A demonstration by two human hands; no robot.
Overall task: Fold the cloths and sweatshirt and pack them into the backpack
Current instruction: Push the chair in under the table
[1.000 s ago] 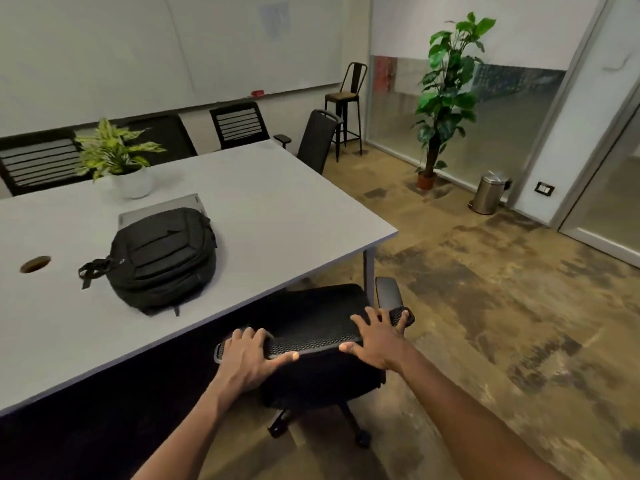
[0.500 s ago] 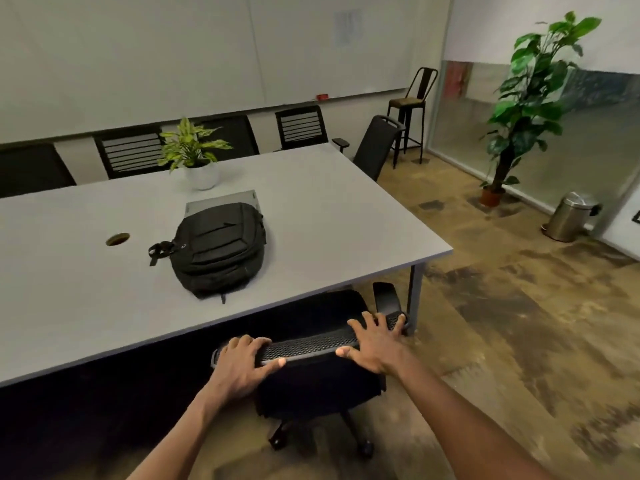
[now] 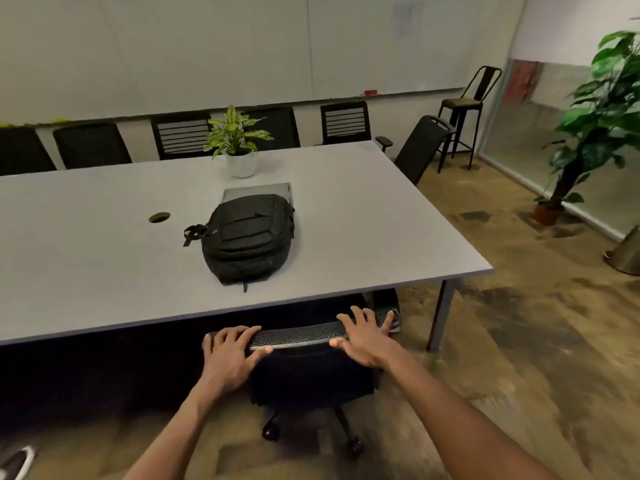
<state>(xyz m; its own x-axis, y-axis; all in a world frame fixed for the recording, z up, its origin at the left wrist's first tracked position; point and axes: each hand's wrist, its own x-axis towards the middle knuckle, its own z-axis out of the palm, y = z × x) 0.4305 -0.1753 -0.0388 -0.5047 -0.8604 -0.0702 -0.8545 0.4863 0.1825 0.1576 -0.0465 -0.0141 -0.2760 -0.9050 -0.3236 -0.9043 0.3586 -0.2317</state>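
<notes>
A black backpack point(image 3: 247, 240) lies zipped and flat on the grey table point(image 3: 363, 220), its top handle pointing left. No cloths or sweatshirt are in view. Both my hands are on the top edge of a black mesh office chair back point(image 3: 298, 336) at the table's near side. My left hand point(image 3: 228, 355) grips the left end, fingers curled over the edge and thumb on the near face. My right hand point(image 3: 363, 337) holds the right end, fingers spread over the top and thumb in front.
A grey laptop point(image 3: 258, 190) lies just behind the backpack, and a potted plant point(image 3: 241, 163) stands beyond it. A cable hole point(image 3: 159, 217) is left of the backpack. Black chairs line the far side. To the right are a tall plant point(image 3: 588, 116), a metal bin point(image 3: 627, 254) and a stool point(image 3: 464, 109).
The chair has rolled closer to the table's near edge and further from its corner leg. Both hands stay on the chair back. My view has swung left.
</notes>
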